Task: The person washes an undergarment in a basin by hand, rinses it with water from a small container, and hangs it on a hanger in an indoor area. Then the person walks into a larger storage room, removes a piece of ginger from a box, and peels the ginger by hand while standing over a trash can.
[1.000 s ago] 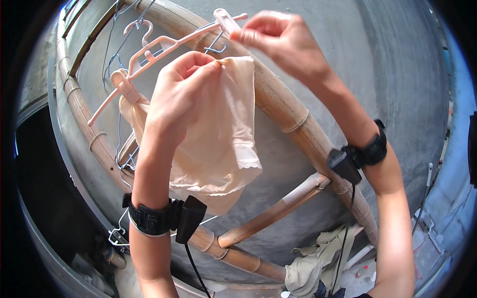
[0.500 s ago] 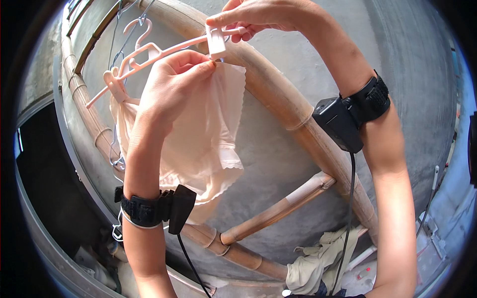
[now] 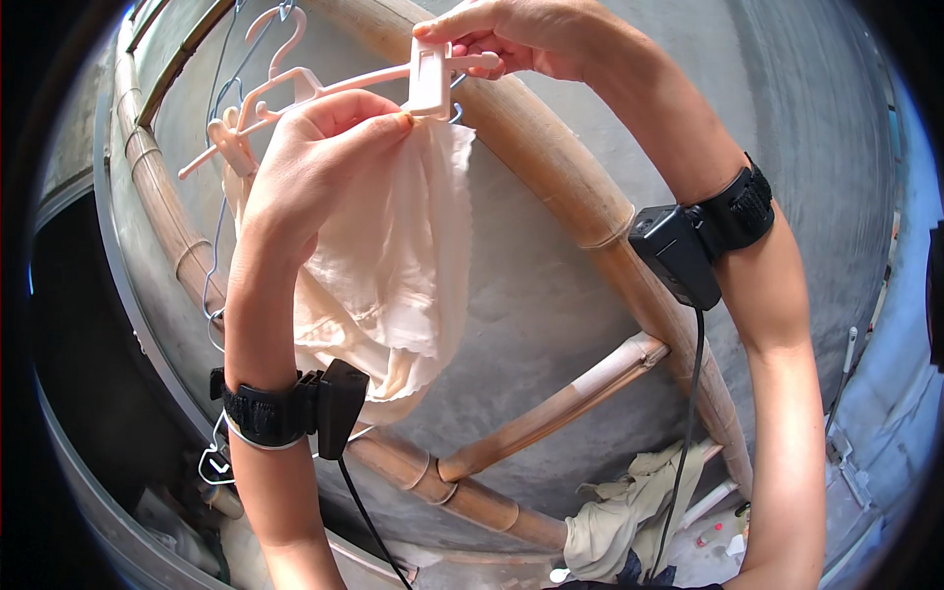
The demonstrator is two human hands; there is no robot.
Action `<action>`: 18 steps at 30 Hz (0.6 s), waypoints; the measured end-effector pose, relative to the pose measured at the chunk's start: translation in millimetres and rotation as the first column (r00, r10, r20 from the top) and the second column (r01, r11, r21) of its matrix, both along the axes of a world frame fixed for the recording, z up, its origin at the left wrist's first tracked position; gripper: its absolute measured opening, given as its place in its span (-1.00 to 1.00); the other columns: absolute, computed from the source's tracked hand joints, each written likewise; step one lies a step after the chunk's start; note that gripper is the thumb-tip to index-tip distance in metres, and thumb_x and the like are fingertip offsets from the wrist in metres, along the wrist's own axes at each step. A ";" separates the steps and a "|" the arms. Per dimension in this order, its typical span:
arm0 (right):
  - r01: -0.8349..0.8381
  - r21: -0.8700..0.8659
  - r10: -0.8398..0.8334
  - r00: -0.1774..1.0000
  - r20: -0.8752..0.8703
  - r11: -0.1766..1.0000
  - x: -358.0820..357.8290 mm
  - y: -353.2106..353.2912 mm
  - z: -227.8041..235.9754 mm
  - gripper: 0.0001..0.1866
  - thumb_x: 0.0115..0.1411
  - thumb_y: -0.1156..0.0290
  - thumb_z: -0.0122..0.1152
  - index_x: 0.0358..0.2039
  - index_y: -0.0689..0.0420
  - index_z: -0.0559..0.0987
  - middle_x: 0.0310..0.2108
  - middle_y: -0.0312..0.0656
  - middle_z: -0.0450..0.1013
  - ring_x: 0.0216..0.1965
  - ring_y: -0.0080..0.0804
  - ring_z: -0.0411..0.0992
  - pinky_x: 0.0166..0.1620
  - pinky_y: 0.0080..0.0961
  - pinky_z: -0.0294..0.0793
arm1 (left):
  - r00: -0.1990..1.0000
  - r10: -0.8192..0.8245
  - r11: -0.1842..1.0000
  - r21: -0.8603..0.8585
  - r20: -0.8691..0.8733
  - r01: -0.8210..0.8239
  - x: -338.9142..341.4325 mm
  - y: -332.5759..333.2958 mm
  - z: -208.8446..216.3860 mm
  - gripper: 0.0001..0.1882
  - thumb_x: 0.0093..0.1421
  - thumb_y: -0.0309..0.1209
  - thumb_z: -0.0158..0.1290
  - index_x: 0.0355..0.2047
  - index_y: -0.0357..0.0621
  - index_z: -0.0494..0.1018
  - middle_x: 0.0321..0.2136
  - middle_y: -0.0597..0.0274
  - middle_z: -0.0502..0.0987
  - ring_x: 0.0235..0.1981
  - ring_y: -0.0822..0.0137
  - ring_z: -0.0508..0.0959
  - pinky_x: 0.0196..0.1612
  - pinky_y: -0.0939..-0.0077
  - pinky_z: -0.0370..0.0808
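Note:
A pale pink clip hanger [image 3: 369,79] hangs by its hook in the upper left. My right hand [image 3: 536,41] pinches the white-pink clip [image 3: 428,81] on the bar's right part, thumb on its top edge, fingers behind it near the bar's end. Just below that clip, my left hand [image 3: 329,152] pinches the top edge of a thin cream garment [image 3: 408,256] with a scalloped hem. The garment hangs down beneath the hanger. A second clip [image 3: 234,149] sits on the bar's left part with cloth below it. Whether the right clip's jaws grip the cloth is hidden.
Bamboo poles [image 3: 551,147] cross before a grey wall [image 3: 551,324]. Blue wire hangers [image 3: 218,211] hang at the left. A light khaki cloth [image 3: 629,511] lies over a pole at the lower right. Black wrist-strapped devices [image 3: 678,251] trail cables along both forearms.
Both hands still hold the clip and the garment. My left hand has shifted a little left, my right slightly right and down. The clip has turned more face-on, and the garment has swung.

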State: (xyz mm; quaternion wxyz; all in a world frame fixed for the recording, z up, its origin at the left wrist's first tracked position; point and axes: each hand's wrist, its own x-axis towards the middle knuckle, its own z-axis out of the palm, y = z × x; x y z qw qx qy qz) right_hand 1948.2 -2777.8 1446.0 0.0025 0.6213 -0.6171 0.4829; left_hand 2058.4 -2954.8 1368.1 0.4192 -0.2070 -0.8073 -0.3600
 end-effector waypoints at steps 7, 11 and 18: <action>0.089 -0.093 -0.100 0.987 -0.124 0.992 0.6 -1.6 -7.9 -0.77 0.12 0.33 0.15 -0.50 0.26 0.59 -0.64 -0.32 0.40 -0.64 -0.64 0.28 -0.58 -0.68 0.21 | 1.000 -0.026 0.998 0.054 -0.006 0.026 -13.7 -0.2 4.8 -0.79 0.08 -0.36 0.05 -0.38 -0.28 0.51 -0.51 0.32 0.51 -0.47 0.58 0.46 -0.39 0.75 0.37; 0.121 -0.093 -0.136 0.976 -0.171 0.988 -0.7 0.7 -9.7 -0.75 0.13 0.30 0.14 -0.52 0.24 0.59 -0.65 -0.34 0.39 -0.62 -0.65 0.28 -0.57 -0.69 0.22 | 0.995 -0.102 0.991 0.086 -0.015 0.103 -25.3 -2.6 8.8 -0.76 0.11 -0.36 0.05 -0.30 -0.30 0.50 -0.40 0.27 0.52 -0.42 0.56 0.48 -0.33 0.75 0.39; 0.323 -0.132 -0.348 0.862 -0.369 0.937 20.6 -0.3 -13.2 -0.66 0.12 0.10 0.11 -0.46 0.13 0.63 -0.65 -0.41 0.38 -0.61 -0.67 0.27 -0.54 -0.71 0.24 | 0.949 0.011 1.000 0.001 -0.314 -0.011 -11.6 -14.8 -6.5 -0.75 0.09 -0.39 0.06 -0.32 -0.37 0.51 -0.49 0.28 0.54 -0.47 0.54 0.50 -0.36 0.73 0.42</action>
